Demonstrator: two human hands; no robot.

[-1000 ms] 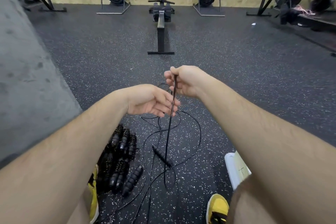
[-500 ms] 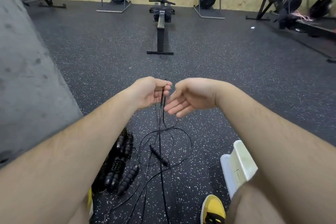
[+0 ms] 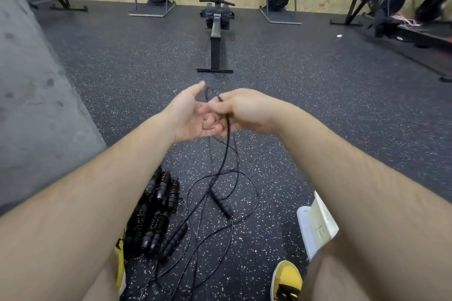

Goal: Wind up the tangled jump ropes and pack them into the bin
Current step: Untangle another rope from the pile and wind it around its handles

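Observation:
A thin black jump rope [image 3: 226, 154] hangs from my hands down to loose loops on the speckled floor. My right hand [image 3: 247, 110] pinches the rope near its top, with a short loop sticking up above the fingers. My left hand [image 3: 189, 115] is palm up with fingers spread, just left of the rope and touching my right hand. One black ribbed handle [image 3: 221, 203] lies among the loops, another [image 3: 175, 239] closer to my foot. A white bin [image 3: 315, 225] stands at the lower right, partly hidden by my right arm.
A pile of black jump-rope handles [image 3: 154, 210] lies at the lower left by my yellow shoe [image 3: 120, 261]. Another yellow shoe [image 3: 286, 281] is near the bin. A grey concrete wall [image 3: 36, 105] rises on the left. A rowing machine [image 3: 216, 39] stands ahead.
The rope passed from my right hand to my left and is now back in my right. My left hand has opened palm up. Both hands rose slightly.

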